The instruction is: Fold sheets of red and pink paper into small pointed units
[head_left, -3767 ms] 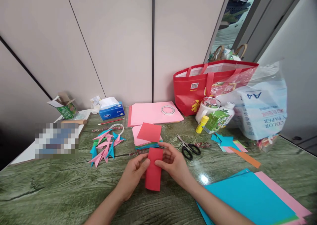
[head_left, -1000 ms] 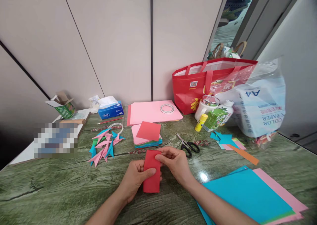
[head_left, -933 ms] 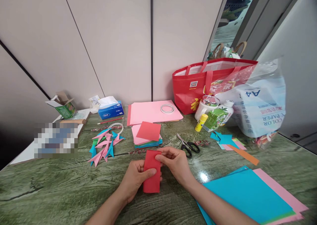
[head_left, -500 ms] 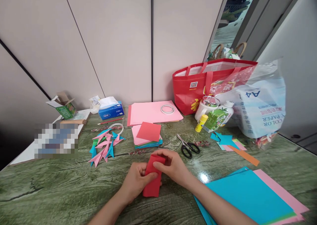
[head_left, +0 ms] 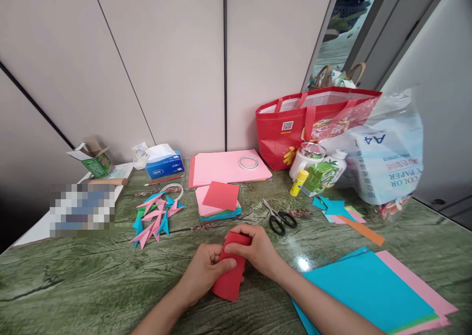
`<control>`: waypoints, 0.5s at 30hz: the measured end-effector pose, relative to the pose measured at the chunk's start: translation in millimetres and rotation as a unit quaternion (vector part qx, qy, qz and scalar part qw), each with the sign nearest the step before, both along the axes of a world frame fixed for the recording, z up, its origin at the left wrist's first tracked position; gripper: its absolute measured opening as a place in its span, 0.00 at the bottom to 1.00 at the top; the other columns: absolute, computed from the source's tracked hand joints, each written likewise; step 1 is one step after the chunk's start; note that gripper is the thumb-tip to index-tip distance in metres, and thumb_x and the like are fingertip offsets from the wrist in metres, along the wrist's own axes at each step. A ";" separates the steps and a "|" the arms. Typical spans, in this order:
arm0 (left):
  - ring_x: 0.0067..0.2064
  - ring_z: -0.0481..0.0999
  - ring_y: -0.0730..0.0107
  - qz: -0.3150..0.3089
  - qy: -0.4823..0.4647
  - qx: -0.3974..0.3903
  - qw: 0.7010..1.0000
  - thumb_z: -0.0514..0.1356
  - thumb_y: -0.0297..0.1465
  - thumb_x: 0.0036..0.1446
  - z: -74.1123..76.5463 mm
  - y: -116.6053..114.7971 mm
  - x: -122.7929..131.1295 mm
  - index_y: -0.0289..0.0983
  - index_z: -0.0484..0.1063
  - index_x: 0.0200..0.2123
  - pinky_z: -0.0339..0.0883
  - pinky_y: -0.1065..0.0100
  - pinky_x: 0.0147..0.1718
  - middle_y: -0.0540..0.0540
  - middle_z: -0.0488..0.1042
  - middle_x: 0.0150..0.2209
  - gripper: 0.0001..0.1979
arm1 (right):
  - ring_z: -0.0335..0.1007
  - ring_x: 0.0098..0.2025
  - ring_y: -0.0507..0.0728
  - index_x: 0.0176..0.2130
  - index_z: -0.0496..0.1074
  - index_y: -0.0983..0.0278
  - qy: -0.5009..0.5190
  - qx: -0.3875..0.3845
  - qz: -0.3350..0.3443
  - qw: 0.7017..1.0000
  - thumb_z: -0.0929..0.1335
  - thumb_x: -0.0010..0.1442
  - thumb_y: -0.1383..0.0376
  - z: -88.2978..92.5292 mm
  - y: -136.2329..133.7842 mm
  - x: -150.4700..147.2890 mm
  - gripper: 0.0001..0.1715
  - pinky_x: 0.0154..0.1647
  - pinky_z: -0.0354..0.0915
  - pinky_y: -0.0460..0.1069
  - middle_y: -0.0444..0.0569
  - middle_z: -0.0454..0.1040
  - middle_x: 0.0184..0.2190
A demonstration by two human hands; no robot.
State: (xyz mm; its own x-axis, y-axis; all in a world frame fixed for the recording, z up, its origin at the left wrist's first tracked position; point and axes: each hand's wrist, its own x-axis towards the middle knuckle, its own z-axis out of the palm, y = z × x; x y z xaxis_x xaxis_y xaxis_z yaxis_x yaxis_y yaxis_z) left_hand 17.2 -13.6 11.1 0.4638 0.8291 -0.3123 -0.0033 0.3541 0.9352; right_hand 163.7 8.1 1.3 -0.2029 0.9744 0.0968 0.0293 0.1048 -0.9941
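A folded piece of red paper [head_left: 229, 276] is held above the near middle of the table, tilted to the right at its top. My left hand [head_left: 208, 271] grips its left side, thumb on the front face and the other fingers mostly behind. At the upper right, my right hand [head_left: 254, 249] pinches the paper with its thumb in front. Just beyond lies a stack of small coloured squares [head_left: 217, 202] with a red one on top. Black-handled scissors [head_left: 278, 218] rest to the right of the stack.
Pink and blue folded paper pieces [head_left: 157, 217] lie at left. Large coloured sheets [head_left: 368, 290] sit under my right forearm. Behind are pink sheets [head_left: 221, 167] with a tape roll [head_left: 248, 162], a tissue box [head_left: 164, 166], a glue stick [head_left: 299, 183] and a red bag [head_left: 275, 138].
The red paper has turned slightly, and its lower end now looks wider and more curved. Both hands keep hold of it, with the right hand's fingers shifted a little.
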 end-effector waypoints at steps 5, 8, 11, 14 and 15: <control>0.25 0.74 0.65 -0.015 0.002 0.019 1.000 0.60 0.43 0.45 1.1 1.1 -0.5 0.31 0.74 0.27 0.65 0.68 0.27 0.43 0.77 0.24 0.19 | 0.60 0.24 0.50 0.23 0.72 0.66 -0.014 0.003 0.000 1.000 0.71 0.41 0.67 2.0 -0.1 0.0 0.04 0.25 0.58 0.43 0.41 0.68 0.20; 0.23 0.74 0.66 -0.007 0.009 0.020 1.000 0.60 0.42 0.45 1.2 0.6 0.4 0.30 0.74 0.27 0.64 0.69 0.25 0.43 0.77 0.21 0.18 | 0.61 0.25 0.50 0.24 0.71 0.66 -0.015 0.007 0.012 1.000 0.71 0.43 0.68 5.2 -1.5 0.0 0.04 0.26 0.58 0.43 0.42 0.68 0.21; 0.23 0.74 0.67 -0.011 0.019 0.025 0.999 0.60 0.41 0.46 1.4 -1.2 1.6 0.31 0.74 0.26 0.64 0.70 0.24 0.44 0.77 0.20 0.16 | 0.61 0.26 0.50 0.26 0.71 0.65 -0.036 0.027 0.034 0.998 0.70 0.43 0.69 8.3 -3.5 1.0 0.04 0.27 0.58 0.43 0.42 0.68 0.23; 0.23 0.73 0.67 -0.023 0.042 0.038 0.998 0.59 0.40 0.48 1.9 -2.6 2.3 0.31 0.73 0.24 0.62 0.72 0.24 0.45 0.77 0.20 0.15 | 0.60 0.26 0.50 0.26 0.71 0.65 -0.055 0.030 0.048 0.997 0.71 0.41 0.69 8.7 -4.6 2.1 0.07 0.25 0.57 0.43 0.41 0.67 0.22; 0.23 0.73 0.68 -0.030 0.050 0.044 0.997 0.58 0.39 0.48 1.9 -2.9 2.4 0.31 0.73 0.24 0.62 0.72 0.24 0.45 0.77 0.21 0.15 | 0.59 0.25 0.50 0.26 0.71 0.65 -0.052 0.022 0.051 0.997 0.71 0.40 0.69 7.9 -4.6 2.3 0.07 0.25 0.56 0.42 0.41 0.67 0.22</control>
